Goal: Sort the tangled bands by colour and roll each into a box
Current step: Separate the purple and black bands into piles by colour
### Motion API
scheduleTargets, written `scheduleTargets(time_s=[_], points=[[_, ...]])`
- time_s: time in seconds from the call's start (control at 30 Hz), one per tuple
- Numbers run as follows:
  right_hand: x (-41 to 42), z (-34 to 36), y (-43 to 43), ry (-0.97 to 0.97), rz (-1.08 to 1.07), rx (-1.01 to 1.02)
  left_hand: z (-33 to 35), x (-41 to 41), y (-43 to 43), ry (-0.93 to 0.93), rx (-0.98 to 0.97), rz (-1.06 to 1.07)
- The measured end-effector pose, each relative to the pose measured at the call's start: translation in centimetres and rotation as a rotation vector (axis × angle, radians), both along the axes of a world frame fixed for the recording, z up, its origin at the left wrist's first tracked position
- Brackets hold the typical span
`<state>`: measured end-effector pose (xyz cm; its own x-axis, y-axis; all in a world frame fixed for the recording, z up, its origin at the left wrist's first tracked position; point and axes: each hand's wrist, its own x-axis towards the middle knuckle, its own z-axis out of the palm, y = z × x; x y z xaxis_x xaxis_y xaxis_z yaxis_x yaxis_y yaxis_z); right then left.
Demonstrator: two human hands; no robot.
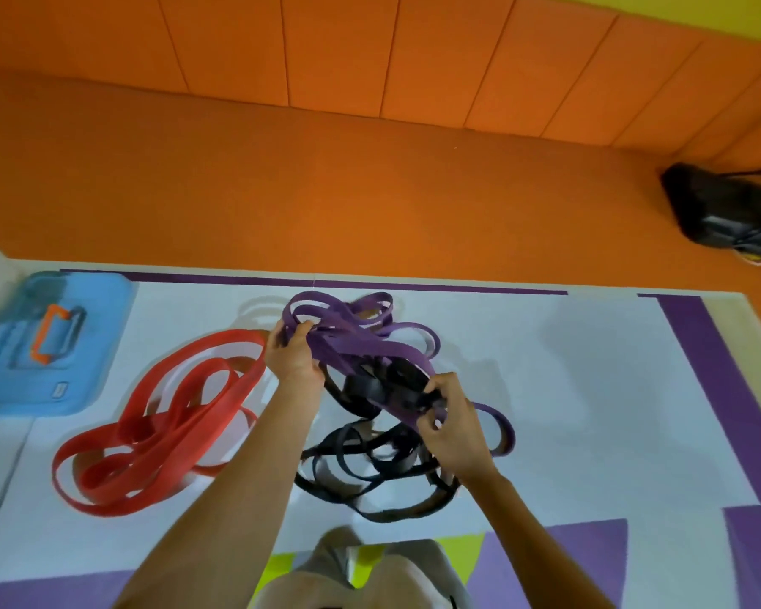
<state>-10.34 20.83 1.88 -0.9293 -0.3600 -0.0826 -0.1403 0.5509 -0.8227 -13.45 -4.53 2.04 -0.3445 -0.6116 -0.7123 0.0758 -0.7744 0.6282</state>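
Flat purple rubber bands [361,351] are gripped by curled fingers of the left hand [293,360], tangled black rubber bands [361,459] pinched by the right hand [451,426].

The one head-worn camera is looking forward and steeply down from over the person's lap. It is sitting near enough that both forearms are running up from the bottom edge to the left hand [293,353] and right hand [451,417], which are gripping the tangled bands [370,353] at mid-frame. It is facing across the white and purple mat [589,367] toward the orange padded wall [370,50], whose seams are bowing under the wide-angle lens.
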Motion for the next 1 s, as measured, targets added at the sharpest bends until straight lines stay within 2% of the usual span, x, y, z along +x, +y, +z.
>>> scheduleTargets(time_s=[0.17, 0.33, 0.4, 0.47, 0.57, 0.73, 0.9, 1.0], points=[[-1.1, 3.4, 0.5, 0.108, -0.197, -0.349, 0.0, 0.4, 0.1, -0.012, -0.095, -0.030], [-4.0, 6.6, 0.9, 0.014, -0.429, -0.661, 0.1, 0.7, -0.1, 0.001, -0.154, -0.085], [-5.3, 7.5, 1.6, -0.012, -0.485, -0.738, 0.1, 0.9, -0.4, -0.015, -0.172, -0.091], [-6.5, 8.1, 2.5, -0.017, -0.472, -0.724, 0.1, 1.0, -0.7, -0.026, -0.192, -0.104], [-7.8, 7.6, 4.3, -0.035, -0.474, -0.538, 0.1, 1.2, -0.6, -0.032, -0.225, -0.129], [-9.1, 4.7, 6.4, -0.069, -0.311, 0.233, 0.4, 1.0, 0.0, -0.074, -0.222, -0.164], [-8.8, 1.4, 7.3, -0.154, -0.109, 0.575, 1.4, 0.9, 0.9, -0.018, -0.184, -0.123], [-8.8, -0.5, 7.5, -0.192, 0.012, 0.915, 1.8, 0.9, 1.8, 0.000, -0.193, -0.131]])
